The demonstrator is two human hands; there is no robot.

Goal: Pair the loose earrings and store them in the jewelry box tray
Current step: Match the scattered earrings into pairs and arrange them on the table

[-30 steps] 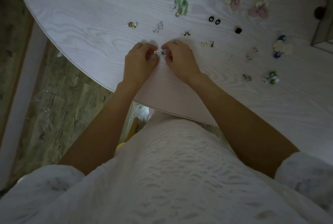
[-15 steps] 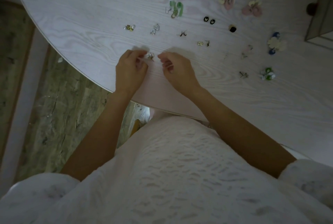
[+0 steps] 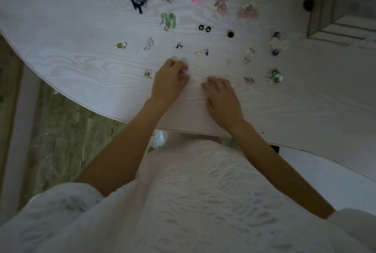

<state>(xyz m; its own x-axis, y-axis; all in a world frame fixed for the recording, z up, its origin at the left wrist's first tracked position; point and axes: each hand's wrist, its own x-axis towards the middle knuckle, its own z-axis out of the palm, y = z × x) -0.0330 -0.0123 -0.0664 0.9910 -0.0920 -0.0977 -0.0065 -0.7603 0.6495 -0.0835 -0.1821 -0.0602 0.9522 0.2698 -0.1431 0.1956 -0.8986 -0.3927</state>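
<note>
Head view, looking down: sparkly earring pair (image 3: 147, 73) now set down on the counter (image 3: 81, 28) just left of the left hand (image 3: 169, 82), no longer pinched between both hands as one second earlier. Left grip loosely curled, nothing visible in it; right hand (image 3: 222, 98) drawn back toward the body, fingers relaxed on the counter, grip empty. Judged meaning: one more pair matched and parked beside the other small pairs; storing not yet begun. Other earrings spread in rows farther up, among them the green pair (image 3: 168, 21) and black studs (image 3: 204, 28). Jewelry box (image 3: 343, 8) cut off at the upper right corner, tray not discernible. Dim light; fine detail of small pieces unreadable.
</note>
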